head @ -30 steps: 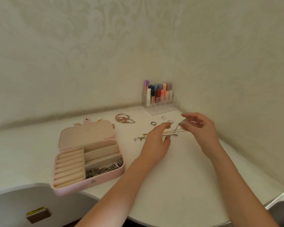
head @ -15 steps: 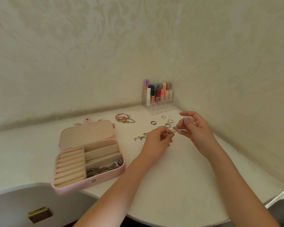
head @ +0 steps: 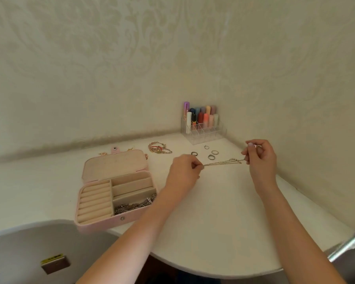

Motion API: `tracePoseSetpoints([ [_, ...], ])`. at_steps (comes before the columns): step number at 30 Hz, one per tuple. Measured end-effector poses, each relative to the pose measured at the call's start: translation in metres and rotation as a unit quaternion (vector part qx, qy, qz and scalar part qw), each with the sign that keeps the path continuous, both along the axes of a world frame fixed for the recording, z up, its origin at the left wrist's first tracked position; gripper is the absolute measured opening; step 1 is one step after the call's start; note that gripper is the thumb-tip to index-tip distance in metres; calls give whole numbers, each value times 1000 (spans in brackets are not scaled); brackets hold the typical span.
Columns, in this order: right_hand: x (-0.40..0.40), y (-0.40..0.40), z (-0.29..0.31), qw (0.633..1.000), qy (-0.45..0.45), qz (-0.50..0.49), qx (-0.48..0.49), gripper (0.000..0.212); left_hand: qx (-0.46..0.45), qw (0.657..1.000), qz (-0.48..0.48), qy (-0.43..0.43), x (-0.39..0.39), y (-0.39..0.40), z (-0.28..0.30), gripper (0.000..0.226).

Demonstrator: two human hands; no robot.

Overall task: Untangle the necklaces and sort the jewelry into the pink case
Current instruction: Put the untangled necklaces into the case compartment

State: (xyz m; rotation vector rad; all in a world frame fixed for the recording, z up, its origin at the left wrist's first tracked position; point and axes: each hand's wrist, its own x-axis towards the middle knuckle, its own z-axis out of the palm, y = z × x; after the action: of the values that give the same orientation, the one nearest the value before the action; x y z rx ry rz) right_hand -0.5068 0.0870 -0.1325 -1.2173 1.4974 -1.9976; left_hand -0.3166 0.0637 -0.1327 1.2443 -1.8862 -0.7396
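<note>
A thin gold necklace chain (head: 223,162) is stretched taut just above the white table between my two hands. My left hand (head: 183,174) pinches its left end. My right hand (head: 260,158) pinches the right end, fingers curled. The pink case (head: 98,226) lies open at the left, lid flat behind it. Its ring rolls are bare, and a silver chain (head: 134,204) fills the front right compartment. Several rings (head: 210,153) lie on the table behind the stretched chain. A pile of gold and pink bracelets (head: 159,149) sits behind the case.
A clear organiser (head: 203,131) with coloured lipstick tubes stands in the back corner against the wall. Small gold pieces (head: 103,153) lie behind the case lid. The table's (head: 223,232) curved front edge runs below my arms. A grey chair back (head: 29,253) is at bottom left.
My hands were close together over the chain; they have moved apart, the right one rising to the right, and the chain is now pulled out straight between them.
</note>
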Motion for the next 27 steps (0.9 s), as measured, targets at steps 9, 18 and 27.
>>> tracePoseSetpoints([
  [9,43,3,1,991,49,120,13,15,86,992,19,-90,84,-6,47,10],
  [18,85,10,3,983,37,180,21,12,127,992,21,-18,126,22,78,13],
  [27,111,16,1,977,31,207,34,13,131,989,47,-43,150,41,78,13],
])
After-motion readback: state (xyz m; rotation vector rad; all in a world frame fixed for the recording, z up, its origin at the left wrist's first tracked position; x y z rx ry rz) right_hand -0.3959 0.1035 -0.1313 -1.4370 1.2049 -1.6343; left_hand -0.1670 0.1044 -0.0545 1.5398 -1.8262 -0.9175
